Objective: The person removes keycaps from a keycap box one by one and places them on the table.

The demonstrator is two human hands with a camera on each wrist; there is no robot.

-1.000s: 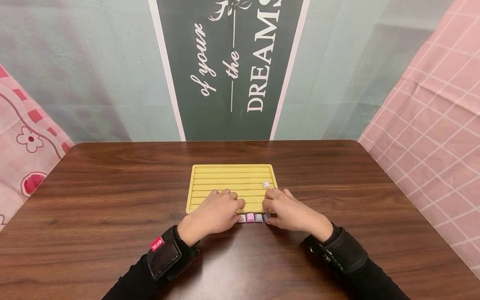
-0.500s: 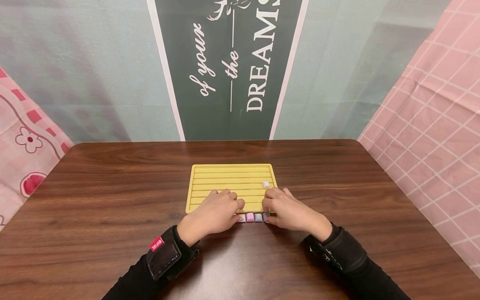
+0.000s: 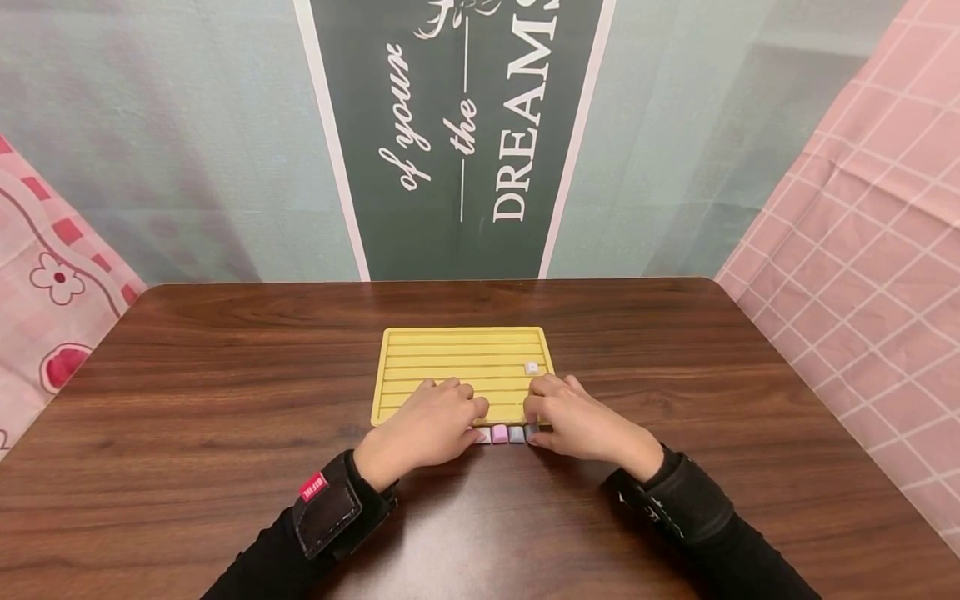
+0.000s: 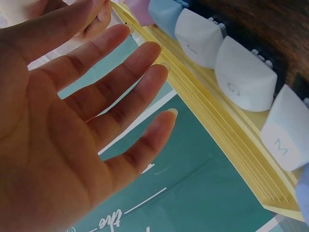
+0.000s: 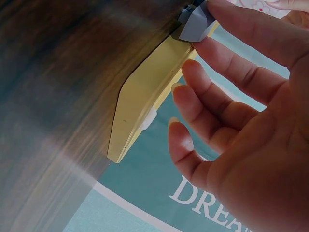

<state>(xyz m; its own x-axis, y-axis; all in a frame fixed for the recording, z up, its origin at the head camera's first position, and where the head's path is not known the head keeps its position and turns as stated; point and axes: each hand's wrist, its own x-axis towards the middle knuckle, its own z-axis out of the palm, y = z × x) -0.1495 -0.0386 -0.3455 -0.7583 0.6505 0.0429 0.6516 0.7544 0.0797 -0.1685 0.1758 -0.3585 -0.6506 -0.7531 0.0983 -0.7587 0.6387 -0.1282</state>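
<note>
A row of keycaps lies along the near edge of a yellow grooved tray point(image 3: 450, 362). With thumb and bent index finger, my left hand point(image 3: 426, 423) pinches a white keycap point(image 3: 484, 436) in that row. A pink keycap point(image 3: 499, 434) and a pale blue-grey keycap point(image 3: 516, 435) show between the hands. My right hand point(image 3: 581, 421) pinches the dark grey keycap point(image 5: 197, 24) at the row's right end. White keycaps marked G point(image 4: 246, 77) and M point(image 4: 288, 130) continue the row, hidden under the left hand in the head view.
One white keycap point(image 3: 532, 367) sits on the tray near its right side. The brown wooden table point(image 3: 247, 367) extends around the tray. Behind it hangs a cloth with lettering point(image 3: 461, 167), and a pink checked cloth point(image 3: 862, 275) hangs at right.
</note>
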